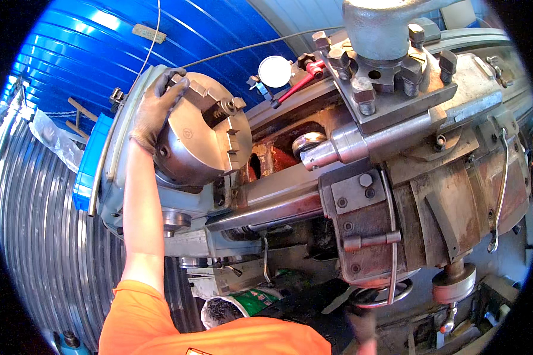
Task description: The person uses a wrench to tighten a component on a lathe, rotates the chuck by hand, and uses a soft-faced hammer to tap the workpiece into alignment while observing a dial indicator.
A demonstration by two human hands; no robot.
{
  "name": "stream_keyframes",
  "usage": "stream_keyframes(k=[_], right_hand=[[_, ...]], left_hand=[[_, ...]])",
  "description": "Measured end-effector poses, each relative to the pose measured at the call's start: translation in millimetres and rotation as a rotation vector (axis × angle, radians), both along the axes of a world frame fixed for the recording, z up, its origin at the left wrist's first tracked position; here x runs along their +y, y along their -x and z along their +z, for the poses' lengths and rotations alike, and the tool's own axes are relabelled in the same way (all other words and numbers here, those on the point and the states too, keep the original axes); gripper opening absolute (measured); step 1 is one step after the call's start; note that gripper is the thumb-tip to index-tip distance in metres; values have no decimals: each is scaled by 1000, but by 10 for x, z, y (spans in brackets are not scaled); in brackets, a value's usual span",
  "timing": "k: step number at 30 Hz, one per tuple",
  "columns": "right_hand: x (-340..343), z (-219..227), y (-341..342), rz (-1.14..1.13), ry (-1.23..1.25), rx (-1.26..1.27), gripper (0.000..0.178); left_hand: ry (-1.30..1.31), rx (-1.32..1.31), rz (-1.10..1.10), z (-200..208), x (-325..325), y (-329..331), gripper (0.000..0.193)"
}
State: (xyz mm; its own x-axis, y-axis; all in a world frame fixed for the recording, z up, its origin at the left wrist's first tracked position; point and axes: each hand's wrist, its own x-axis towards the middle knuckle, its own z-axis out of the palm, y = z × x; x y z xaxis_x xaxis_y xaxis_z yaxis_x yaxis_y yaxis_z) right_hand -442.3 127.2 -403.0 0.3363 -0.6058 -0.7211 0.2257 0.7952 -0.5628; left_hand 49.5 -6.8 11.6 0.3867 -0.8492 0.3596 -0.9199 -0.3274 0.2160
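My left hand (154,109) wears a brown-grey work glove and lies against the upper rim of a large metal lathe chuck (186,142). Its thumb and fingers are apart, stretched along the chuck's edge. Stepped jaws (232,142) stand out from the chuck's face, and no workpiece shows between them. At the bottom, below a handwheel (385,296) on the carriage, my right hand (361,325) is a dark blur. Its fingers cannot be made out, nor whether it touches the wheel.
A tool post with square-headed bolts (364,94) carries a thick steel bar (349,145) pointing at the chuck. Behind it sits a dial gauge (275,72) with a red arm. Long levers (391,236) hang from the carriage. A green-and-white bag (249,302) lies below the bed.
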Motion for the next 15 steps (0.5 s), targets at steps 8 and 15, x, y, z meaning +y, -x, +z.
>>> stream_keyframes(k=[8, 15], right_hand=[[-1118, 11, 513, -111, -328, 94, 57], [-512, -1338, 674, -146, 159, 65, 30]], left_hand=[[-16, -73, -19, 20, -6, 47, 37], [4, -155, -9, 79, -337, 299, 38]])
